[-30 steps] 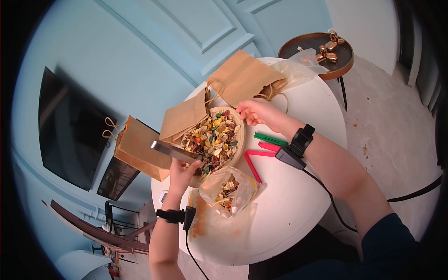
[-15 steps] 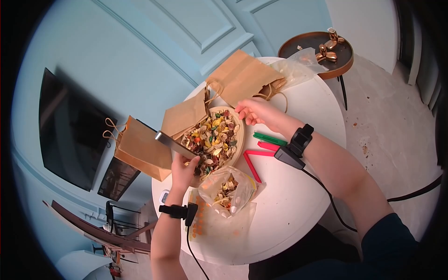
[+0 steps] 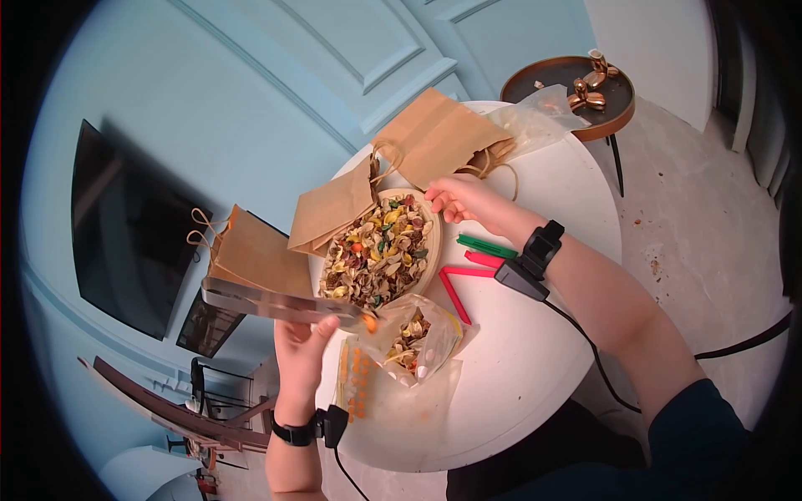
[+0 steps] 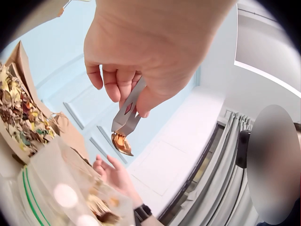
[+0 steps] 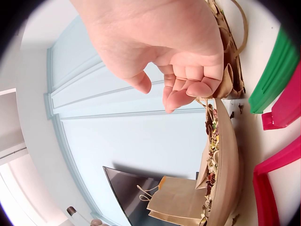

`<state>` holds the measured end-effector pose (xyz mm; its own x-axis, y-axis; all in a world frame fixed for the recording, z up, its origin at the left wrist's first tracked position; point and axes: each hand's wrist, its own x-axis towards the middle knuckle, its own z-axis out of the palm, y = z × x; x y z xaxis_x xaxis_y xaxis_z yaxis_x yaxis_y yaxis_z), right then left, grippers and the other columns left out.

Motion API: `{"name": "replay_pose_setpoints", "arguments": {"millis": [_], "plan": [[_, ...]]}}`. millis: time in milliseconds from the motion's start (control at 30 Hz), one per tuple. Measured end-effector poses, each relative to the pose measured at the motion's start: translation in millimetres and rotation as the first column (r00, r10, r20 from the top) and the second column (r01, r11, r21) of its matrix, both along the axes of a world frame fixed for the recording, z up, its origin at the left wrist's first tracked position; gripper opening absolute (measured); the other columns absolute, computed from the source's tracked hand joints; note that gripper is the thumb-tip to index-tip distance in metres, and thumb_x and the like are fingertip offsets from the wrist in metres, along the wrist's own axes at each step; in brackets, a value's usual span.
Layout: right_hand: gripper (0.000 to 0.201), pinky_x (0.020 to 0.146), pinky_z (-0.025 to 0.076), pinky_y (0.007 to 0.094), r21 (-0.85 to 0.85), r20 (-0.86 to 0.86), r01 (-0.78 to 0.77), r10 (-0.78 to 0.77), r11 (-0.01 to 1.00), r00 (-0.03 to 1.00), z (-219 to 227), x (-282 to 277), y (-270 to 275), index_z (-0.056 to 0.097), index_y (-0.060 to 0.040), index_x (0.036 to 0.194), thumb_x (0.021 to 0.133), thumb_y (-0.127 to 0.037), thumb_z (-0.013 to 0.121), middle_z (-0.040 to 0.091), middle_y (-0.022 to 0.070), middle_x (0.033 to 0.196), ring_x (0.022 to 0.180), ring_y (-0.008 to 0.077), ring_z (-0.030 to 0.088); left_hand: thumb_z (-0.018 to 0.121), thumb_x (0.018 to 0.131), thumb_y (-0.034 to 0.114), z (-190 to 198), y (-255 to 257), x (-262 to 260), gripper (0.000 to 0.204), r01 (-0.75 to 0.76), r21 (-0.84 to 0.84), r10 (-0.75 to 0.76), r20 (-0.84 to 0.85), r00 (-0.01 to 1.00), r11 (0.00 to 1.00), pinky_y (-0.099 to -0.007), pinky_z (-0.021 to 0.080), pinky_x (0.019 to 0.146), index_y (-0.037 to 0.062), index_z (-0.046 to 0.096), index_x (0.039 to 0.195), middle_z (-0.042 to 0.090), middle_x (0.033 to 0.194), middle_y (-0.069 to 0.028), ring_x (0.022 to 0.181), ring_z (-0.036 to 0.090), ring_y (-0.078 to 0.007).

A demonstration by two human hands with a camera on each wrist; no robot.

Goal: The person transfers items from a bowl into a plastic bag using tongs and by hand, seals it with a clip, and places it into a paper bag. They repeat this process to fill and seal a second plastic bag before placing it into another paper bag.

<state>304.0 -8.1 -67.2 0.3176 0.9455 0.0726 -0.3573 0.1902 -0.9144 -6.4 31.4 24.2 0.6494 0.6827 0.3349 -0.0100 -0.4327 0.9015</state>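
My left hand pinches flat metal tongs between thumb and fingers. An orange-brown dried petal piece is caught in the tips of the tongs, above the near edge of a clear plastic bag. The mouth of that bag is spread, with some dried potpourri inside. Beyond it, a light wooden bowl is heaped with mixed dried petals and flowers. Beside the bowl's right rim, my right hand hangs with loosely curled fingers and holds nothing, as the right wrist view shows.
Brown paper bags surround the bowl's far and left sides. Green and red bag-sealing strips lie right of it. Metallic figurines stand on a dark side table behind.
My left hand has drawn the tongs back from the potpourri in the bowl toward the plastic bag, and an orange-brown piece now shows in their tips. The right hand has stayed in place.
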Motion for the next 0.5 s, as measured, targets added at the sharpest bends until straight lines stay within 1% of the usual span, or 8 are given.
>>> {"name": "replay_pose_setpoints", "arguments": {"millis": [33,100,133,167,233,267,400,500], "plan": [[0.027,0.055,0.04,0.0223,-0.001,0.006,0.007,-0.007,1.0,1.0,1,0,-1,0.059,-0.0048,0.091,0.085,-0.031,0.053,0.058,0.0026,0.078,0.059,0.0094,0.053,0.071,0.08,0.001,-3,-4,-4,0.042,-0.001,0.001,0.001,0.001,1.0,1.0,-0.0291,0.044,0.087,0.0009,0.048,0.115,0.061,0.106,-0.0077,0.096,0.057,-0.0153],[0.027,0.055,0.04,0.0221,0.004,0.006,0.005,-0.005,1.0,1.0,-1,0,0,0.059,-0.0049,0.091,0.085,-0.031,0.053,0.058,0.0026,0.078,0.059,0.0094,0.053,0.075,0.075,0.0,-8,-12,-8,0.051,0.107,0.042,-0.1,-0.127,0.987,0.993,-0.03,0.043,0.089,0.0018,0.046,0.117,0.057,0.11,-0.0073,0.1,0.053,-0.0162],[0.027,0.055,0.04,0.0218,0.008,0.005,0.004,-0.004,1.0,1.0,-1,0,0,0.059,-0.005,0.091,0.085,-0.031,0.053,0.058,0.0025,0.078,0.059,0.0094,0.053,0.077,0.071,0.0,-9,-19,-7,0.055,0.081,0.035,-0.073,-0.18,0.981,0.996,-0.0302,0.042,0.089,0.0029,0.046,0.116,0.054,0.109,-0.0062,0.102,0.051,-0.0166],[0.027,0.055,0.04,0.0218,0.009,0.006,0.005,-0.005,1.0,1.0,-1,0,0,0.059,-0.005,0.091,0.085,-0.031,0.053,0.058,0.0025,0.078,0.059,0.0094,0.053,0.077,0.071,0.0,-10,-18,-7,0.055,0.081,0.036,-0.073,-0.18,0.981,0.996,-0.0302,0.042,0.089,0.0029,0.046,0.116,0.054,0.109,-0.0062,0.102,0.051,-0.0166],[0.028,0.055,0.04,0.0217,-0.005,0.015,-0.002,0.002,1.0,1.0,-1,0,0,0.059,-0.0052,0.091,0.085,-0.032,0.053,0.058,0.0026,0.078,0.059,0.0095,0.053,0.077,0.071,-0.002,-14,-9,-6,0.055,0.039,0.133,-0.012,-0.195,0.981,0.99,-0.0303,0.042,0.088,0.0038,0.045,0.115,0.054,0.11,-0.0065,0.103,0.05,-0.0164],[0.028,0.055,0.04,0.0217,-0.006,0.015,-0.003,0.003,1.0,1.0,-1,0,0,0.059,-0.0052,0.091,0.085,-0.032,0.053,0.058,0.0026,0.078,0.059,0.0095,0.053,0.075,0.073,0.0,-15,0,-3,0.049,0.002,0.178,0.018,-0.111,0.994,0.984,-0.0309,0.043,0.087,0.0036,0.048,0.113,0.058,0.107,-0.0068,0.101,0.053,-0.0162],[0.028,0.055,0.04,0.0219,-0.012,0.022,-0.003,0.003,1.0,1.0,-2,0,1,0.059,-0.0052,0.092,0.086,-0.032,0.053,0.058,0.0028,0.079,0.059,0.0096,0.052,0.073,0.079,0.007,-21,51,6,0.046,-0.033,0.14,0.054,-0.147,0.988,0.99,-0.0284,0.045,0.084,0.0026,0.049,0.118,0.058,0.111,-0.0065,0.097,0.055,-0.0147],[0.029,0.055,0.04,0.0221,0.003,0.023,-0.007,0.007,1.0,1.0,-3,2,2,0.059,-0.0049,0.093,0.086,-0.032,0.053,0.058,0.003,0.08,0.059,0.0095,0.052,0.071,0.082,0.01,-40,79,16,0.039,-0.068,0.047,0.077,-0.216,0.973,0.997,-0.0287,0.046,0.083,0.002,0.051,0.114,0.062,0.104,-0.0055,0.092,0.058,-0.0134]]}}
